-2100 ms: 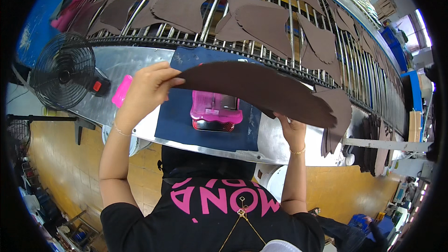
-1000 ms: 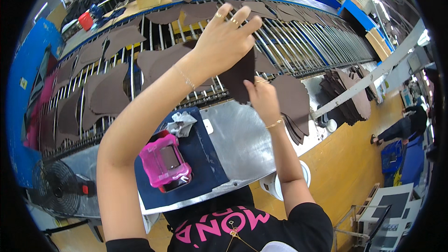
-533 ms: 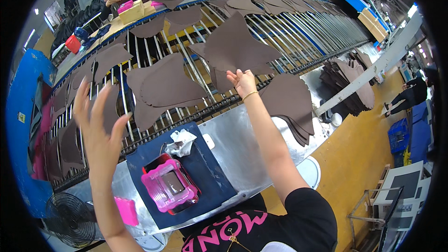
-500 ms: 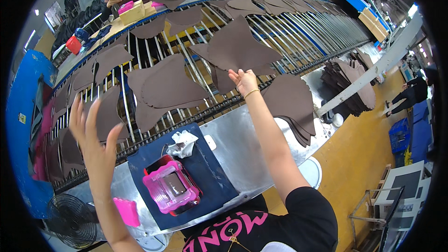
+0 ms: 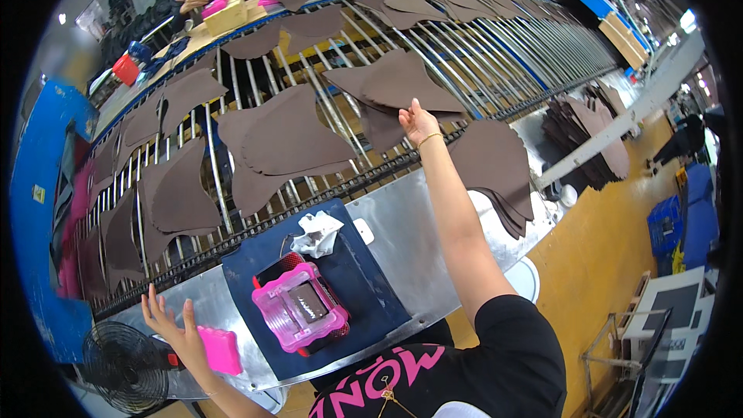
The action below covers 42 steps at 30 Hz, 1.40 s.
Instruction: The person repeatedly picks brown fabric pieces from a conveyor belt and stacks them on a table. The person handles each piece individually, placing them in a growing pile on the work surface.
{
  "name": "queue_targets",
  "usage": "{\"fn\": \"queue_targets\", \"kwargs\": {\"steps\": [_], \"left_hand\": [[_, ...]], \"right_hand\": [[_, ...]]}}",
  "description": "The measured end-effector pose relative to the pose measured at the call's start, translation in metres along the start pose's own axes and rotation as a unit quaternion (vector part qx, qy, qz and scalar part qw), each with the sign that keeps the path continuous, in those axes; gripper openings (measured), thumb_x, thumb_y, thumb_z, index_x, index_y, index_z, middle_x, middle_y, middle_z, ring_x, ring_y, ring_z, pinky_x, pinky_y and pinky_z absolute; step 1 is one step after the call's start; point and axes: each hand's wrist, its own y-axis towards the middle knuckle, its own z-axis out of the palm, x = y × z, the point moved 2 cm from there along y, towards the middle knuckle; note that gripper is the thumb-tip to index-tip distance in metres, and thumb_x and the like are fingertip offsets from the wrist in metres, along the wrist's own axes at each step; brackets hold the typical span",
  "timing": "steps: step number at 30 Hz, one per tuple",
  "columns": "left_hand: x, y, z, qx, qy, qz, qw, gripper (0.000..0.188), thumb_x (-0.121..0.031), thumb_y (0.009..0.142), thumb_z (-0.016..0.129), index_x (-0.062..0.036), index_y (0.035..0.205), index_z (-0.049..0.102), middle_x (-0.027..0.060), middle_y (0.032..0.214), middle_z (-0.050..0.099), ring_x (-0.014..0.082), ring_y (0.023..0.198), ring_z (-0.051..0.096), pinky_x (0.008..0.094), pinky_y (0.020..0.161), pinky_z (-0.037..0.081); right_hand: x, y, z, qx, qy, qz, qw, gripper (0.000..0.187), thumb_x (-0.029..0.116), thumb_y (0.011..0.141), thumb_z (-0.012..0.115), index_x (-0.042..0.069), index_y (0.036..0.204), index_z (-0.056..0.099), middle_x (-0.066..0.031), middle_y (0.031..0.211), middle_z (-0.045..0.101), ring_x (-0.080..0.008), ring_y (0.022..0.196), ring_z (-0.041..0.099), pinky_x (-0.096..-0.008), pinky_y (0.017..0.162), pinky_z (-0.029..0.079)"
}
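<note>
Left hand (image 5: 176, 334) spread wide at left end of counter (image 5: 398, 224), right hand (image 5: 420, 122) at brown piece (image 5: 406, 81) by near edge of conveyor (image 5: 526, 58), grip unclear

The left hand (image 5: 172, 327) is positioned to the left of the pink-framed device (image 5: 300, 306), its fingers spread and the thumb held well apart. The left forearm (image 5: 220, 388) slants toward it from the near-left side of the device. The right arm (image 5: 457, 232) passes to the right of the device, bare and nearly straight. The right hand (image 5: 419, 122) lies beyond and right of the device, fingers partly bent; whether they grip is indistinct.
</note>
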Motion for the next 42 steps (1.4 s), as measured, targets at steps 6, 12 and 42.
{"fn": "queue_targets", "kwargs": {"steps": [6, 12, 42], "left_hand": [[-0.028, -0.009, 0.006, -0.042, -0.055, 0.032, 0.997, 0.052, -0.026, 0.090, 0.062, -0.0070, 0.135, 0.044, 0.0102, 0.139, 0.034, 0.0283, 0.120, 0.047, 0.0425, 0.098, 0.040], [0.028, 0.001, -0.007, 0.020, -0.064, 0.138, 0.988, 0.019, -0.012, 0.094, 0.044, 0.0012, 0.084, 0.054, 0.0163, 0.125, 0.048, 0.0279, 0.118, 0.049, 0.0378, 0.100, 0.037], [-0.083, -0.030, 0.013, -0.060, -0.067, 0.060, 0.994, 0.028, -0.019, 0.099, 0.049, 0.0053, 0.102, 0.063, 0.0066, 0.107, 0.051, 0.0117, 0.092, 0.057, 0.0259, 0.084, 0.046]], "right_hand": [[0.055, -0.147, -0.029, 0.162, -0.115, 0.006, 0.980, 0.029, 0.035, 0.095, 0.055, 0.010, 0.082, 0.052, -0.0053, 0.070, 0.063, -0.0123, 0.055, 0.061, -0.0233, 0.049, 0.050], [0.172, -0.265, -0.180, 0.196, -0.169, -0.191, 0.947, 0.029, 0.032, 0.092, 0.058, 0.007, 0.105, 0.057, -0.0105, 0.094, 0.066, -0.0165, 0.075, 0.067, -0.0273, 0.063, 0.056], [0.365, -0.178, -0.340, -0.329, 0.344, -0.261, 0.840, 0.095, 0.062, 0.063, 0.077, 0.004, 0.126, 0.035, -0.0107, 0.111, 0.047, -0.0242, 0.097, 0.052, -0.0414, 0.091, 0.037]]}}
